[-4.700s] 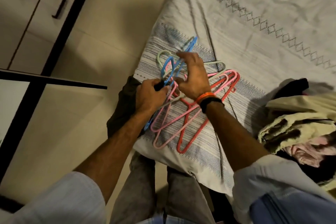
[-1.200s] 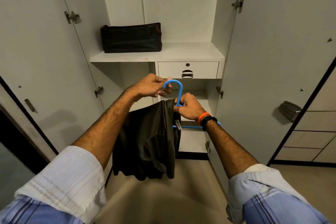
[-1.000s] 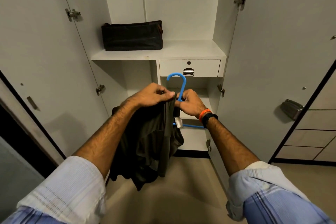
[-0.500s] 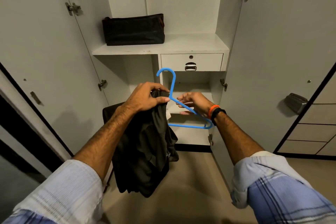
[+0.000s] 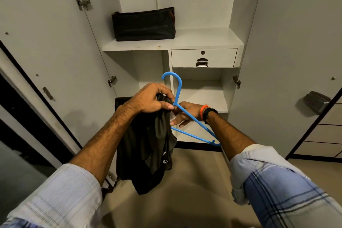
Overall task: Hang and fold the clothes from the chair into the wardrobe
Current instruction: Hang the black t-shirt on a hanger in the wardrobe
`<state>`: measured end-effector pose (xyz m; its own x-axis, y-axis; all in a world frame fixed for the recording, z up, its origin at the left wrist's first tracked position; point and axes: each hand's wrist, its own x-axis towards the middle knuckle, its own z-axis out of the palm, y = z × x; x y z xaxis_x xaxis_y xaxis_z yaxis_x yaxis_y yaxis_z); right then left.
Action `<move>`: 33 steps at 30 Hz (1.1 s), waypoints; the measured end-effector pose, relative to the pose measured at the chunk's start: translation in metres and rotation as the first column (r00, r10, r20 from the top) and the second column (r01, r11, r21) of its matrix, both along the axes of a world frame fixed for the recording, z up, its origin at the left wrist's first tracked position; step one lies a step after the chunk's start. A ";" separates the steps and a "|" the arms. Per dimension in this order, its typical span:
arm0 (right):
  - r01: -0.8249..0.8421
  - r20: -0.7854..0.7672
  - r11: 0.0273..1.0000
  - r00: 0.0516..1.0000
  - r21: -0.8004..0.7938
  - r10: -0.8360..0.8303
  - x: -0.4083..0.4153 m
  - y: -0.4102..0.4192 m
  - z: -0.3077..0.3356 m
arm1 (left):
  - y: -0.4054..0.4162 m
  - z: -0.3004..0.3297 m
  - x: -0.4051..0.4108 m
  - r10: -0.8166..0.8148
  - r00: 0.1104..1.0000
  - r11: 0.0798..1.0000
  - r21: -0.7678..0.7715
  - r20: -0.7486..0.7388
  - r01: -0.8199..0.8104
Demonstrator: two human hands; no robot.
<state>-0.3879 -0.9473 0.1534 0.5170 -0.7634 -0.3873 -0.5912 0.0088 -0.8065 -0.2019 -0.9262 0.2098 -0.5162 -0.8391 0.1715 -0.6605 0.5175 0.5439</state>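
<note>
The person stood before the open wardrobe (image 5: 203,39), both forearms stretched forward with shirt sleeves rolled back. The left hand (image 5: 149,99) was held in a closed grip, thumb and fingers pinching together the neck of the blue hanger (image 5: 177,96) and a bunched fold of the dark garment (image 5: 148,146). The hanger's hook stood up above that hand, its curve opening to the left, while its triangular frame slanted down and to the right, the lower corner ending near the right forearm. The garment hung from the left hand in loose folds in front of the wardrobe's lower left compartment, its hem well above the floor (image 5: 185,181). Whether any part of it was already threaded over the hanger's arm could not be told. The right hand (image 5: 185,114) lay just behind the hanger's slanted arm, its grip loose, fingers extended leftward toward the cloth, the fingertips near or touching the garment's edge; it wore an orange band (image 5: 202,112) and a black band (image 5: 209,114) at the wrist. Inside the wardrobe, a black fabric box (image 5: 144,24) sat on the upper shelf, toward its left side. Below the shelf on the right was a white drawer (image 5: 203,58) with a metal handle and a keyhole, and beneath it an open shelf compartment. Both wardrobe doors stood swung outward.
</note>
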 end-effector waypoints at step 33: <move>0.322 0.234 0.911 0.936 -0.258 -0.264 -0.077 -0.030 0.004 | -0.006 -0.031 0.018 0.413 0.906 0.902 -0.095 -0.090 -0.421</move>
